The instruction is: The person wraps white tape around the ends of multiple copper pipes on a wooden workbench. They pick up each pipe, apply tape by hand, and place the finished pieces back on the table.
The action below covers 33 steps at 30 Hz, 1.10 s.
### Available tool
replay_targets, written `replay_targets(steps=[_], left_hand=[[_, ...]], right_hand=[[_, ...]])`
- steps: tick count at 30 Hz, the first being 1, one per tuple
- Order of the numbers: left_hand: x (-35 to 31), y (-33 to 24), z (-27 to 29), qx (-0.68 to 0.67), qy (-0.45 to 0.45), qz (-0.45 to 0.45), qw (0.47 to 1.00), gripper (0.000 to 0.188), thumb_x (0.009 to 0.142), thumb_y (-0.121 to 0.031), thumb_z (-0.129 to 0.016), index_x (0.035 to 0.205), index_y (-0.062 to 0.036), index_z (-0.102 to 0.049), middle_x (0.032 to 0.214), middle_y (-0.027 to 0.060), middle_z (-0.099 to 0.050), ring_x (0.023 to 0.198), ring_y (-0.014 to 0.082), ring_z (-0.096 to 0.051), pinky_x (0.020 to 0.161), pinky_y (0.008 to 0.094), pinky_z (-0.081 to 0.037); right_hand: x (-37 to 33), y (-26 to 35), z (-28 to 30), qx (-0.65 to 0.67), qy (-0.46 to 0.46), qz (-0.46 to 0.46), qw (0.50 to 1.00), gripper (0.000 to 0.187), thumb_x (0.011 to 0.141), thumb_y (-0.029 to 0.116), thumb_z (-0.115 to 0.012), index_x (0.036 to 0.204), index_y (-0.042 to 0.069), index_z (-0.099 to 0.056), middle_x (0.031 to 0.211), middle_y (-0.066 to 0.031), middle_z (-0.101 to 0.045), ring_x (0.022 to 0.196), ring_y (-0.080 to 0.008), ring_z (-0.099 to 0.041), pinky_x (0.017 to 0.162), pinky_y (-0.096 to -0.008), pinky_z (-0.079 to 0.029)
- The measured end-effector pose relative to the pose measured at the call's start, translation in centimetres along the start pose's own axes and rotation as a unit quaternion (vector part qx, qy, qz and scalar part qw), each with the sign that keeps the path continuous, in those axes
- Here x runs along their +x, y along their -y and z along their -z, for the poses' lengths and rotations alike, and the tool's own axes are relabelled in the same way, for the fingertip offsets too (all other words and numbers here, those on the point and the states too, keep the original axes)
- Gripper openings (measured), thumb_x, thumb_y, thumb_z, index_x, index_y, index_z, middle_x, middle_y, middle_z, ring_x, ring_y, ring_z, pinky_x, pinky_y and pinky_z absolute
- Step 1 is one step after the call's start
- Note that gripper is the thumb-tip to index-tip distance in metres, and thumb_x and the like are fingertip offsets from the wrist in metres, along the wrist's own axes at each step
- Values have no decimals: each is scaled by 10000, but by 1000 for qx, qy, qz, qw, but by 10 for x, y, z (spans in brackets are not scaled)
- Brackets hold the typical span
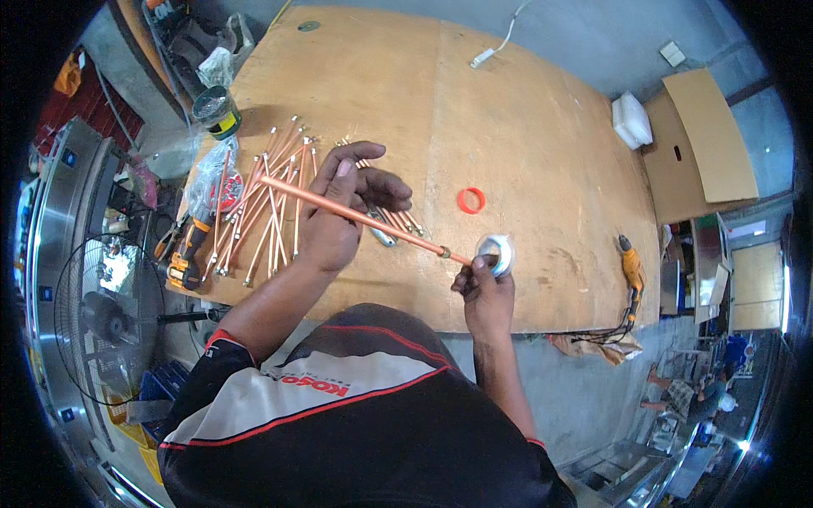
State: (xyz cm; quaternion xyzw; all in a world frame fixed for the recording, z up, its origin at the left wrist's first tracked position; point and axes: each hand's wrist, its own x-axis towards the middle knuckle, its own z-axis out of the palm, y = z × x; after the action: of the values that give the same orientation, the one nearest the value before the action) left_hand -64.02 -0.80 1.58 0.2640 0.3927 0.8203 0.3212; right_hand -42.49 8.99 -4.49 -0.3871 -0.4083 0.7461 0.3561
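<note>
My left hand (337,207) grips a long copper tube (381,226) that slants from upper left down to the right over a wooden table (525,135). The tube's brass-fitted end (444,251) meets my right hand (487,284), which holds a small white roll of tape (498,251) against that end. A pile of several similar copper tubes (267,203) lies on the table just left of my left hand.
A red ring (471,200) lies on the table right of centre. An orange power tool (631,264) rests at the right edge, another orange tool (188,250) at the left edge. A tin can (216,110), a floor fan (106,317) and cardboard (699,144) surround the table.
</note>
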Motion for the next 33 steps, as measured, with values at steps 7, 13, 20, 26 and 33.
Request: replay_targets(steps=[7, 13, 20, 26, 33], left_hand=[[12, -34, 21, -331, 120, 17, 936, 510, 1030, -528, -343, 1148, -95, -586, 584, -7, -406, 554, 127, -398, 598, 277, -372], [24, -43, 14, 175, -25, -74, 982, 404, 1006, -443, -488, 1101, -61, -581, 752, 20, -485, 659, 102, -449, 633, 266, -379], [0, 1, -13, 395, 184, -99, 895, 619, 993, -550, -431, 1184, 14, -597, 980, 102, -634, 922, 206, -612, 799, 352, -494], [7, -18, -18, 427, 292, -41, 855, 387, 1006, -373, -510, 1228, -63, -574, 890, 163, -681, 815, 375, -665, 684, 433, -495], [16, -55, -28, 406, 359, 51, 839, 472, 924, -279, -642, 1348, -93, -548, 664, 119, -617, 572, 266, -602, 574, 361, -451]], right_hand=[[4, 10, -23, -376, -13, 159, 913, 347, 843, 219, -786, 995, -29, -598, 833, -101, -662, 748, -166, -644, 687, -327, -534], [11, 32, -21, -323, 50, 303, 895, 527, 789, 376, -813, 999, -54, -592, 821, -148, -661, 753, -199, -639, 699, -339, -510], [-3, 45, -44, -262, 155, 283, 910, 487, 891, 331, -718, 1160, -48, -573, 1171, -168, -553, 1014, -215, -574, 829, -325, -469], [1, 51, -38, -298, 167, 305, 889, 405, 869, 254, -707, 1123, -41, -595, 1278, -225, -506, 1131, -288, -539, 921, -371, -443], [8, 66, -37, -312, 249, 350, 847, 347, 802, 231, -738, 981, -19, -577, 1273, -278, -511, 1155, -346, -533, 946, -422, -434]])
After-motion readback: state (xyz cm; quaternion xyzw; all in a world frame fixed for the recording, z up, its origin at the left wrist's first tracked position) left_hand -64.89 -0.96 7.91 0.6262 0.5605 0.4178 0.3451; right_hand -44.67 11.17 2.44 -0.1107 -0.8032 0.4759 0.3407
